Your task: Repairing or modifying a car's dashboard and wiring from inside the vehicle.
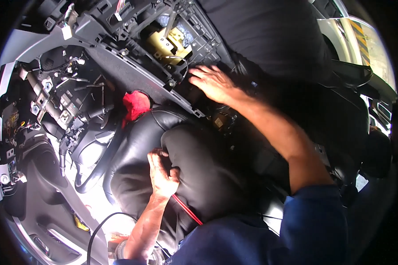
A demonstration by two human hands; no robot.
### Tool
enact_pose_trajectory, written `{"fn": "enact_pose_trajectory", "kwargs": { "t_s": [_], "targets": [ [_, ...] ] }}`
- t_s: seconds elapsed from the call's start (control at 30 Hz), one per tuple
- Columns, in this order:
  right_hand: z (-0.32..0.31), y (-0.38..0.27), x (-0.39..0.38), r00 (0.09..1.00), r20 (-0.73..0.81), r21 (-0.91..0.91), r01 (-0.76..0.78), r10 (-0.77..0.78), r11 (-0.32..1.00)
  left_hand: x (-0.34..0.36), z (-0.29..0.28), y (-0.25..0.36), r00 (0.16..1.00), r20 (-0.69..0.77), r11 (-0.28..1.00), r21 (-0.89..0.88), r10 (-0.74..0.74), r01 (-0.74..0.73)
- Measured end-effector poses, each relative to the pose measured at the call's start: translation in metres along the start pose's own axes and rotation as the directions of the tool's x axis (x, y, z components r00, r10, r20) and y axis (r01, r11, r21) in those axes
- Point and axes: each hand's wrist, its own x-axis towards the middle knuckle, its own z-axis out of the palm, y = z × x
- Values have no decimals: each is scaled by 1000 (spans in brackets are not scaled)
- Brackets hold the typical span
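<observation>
And there's the right hand (211, 83), fingers extended and open, over the near edge of the stripped console (201, 48), its yellow bracket (162, 43) exposed. Down at the black seat (135, 148), the left hand (162, 176) curls, a red cord (188, 209) just below; whether it grips anything, I can't tell.

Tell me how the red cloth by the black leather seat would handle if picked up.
The red cloth would probably sag, since its outline looks soft and uneven. It seems likely to be light, as it looks like fabric. Rolling seems unlikely given its irregular shape.
</observation>
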Motion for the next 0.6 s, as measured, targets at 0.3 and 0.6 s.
{"fn": "enact_pose_trajectory", "kwargs": {
  "t_s": [0.3,0.6],
  "targets": [
    [23,-29,-91,696,-13,415,-649,718,637,-4,1,-13,976,54,909,-357,-210,215],
    [28,-40,-65,663,101,460,-692,742,556,-6,-2,-15,961,97,859,-433,-258,274]
  ]
}}
